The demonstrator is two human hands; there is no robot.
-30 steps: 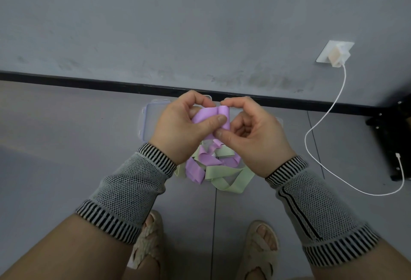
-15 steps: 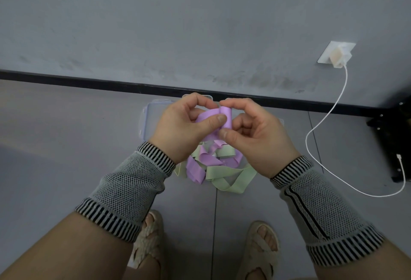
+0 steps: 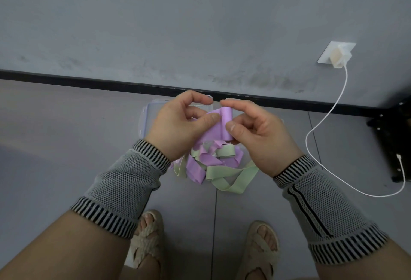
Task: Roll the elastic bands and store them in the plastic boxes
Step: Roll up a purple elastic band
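Left hand [image 3: 178, 127]: fingers curled, thumb pressed on the flat tail of a purple elastic band [image 3: 219, 127], index finger arched over it.
Right hand [image 3: 258, 134]: fingers curled, thumb and index finger pinching the rolled end of the same band, the roll upright between the two hands.
Loose bands [image 3: 213, 165]: purple and pale green, tangled in a heap on the floor, below and just beyond both hands; the held band's tail hangs down toward the heap.
Plastic box [image 3: 149, 117]: clear, on the floor beyond the left hand, mostly hidden by it.
White cable [image 3: 311, 130]: right of the right hand, running from a wall socket [image 3: 335, 55].
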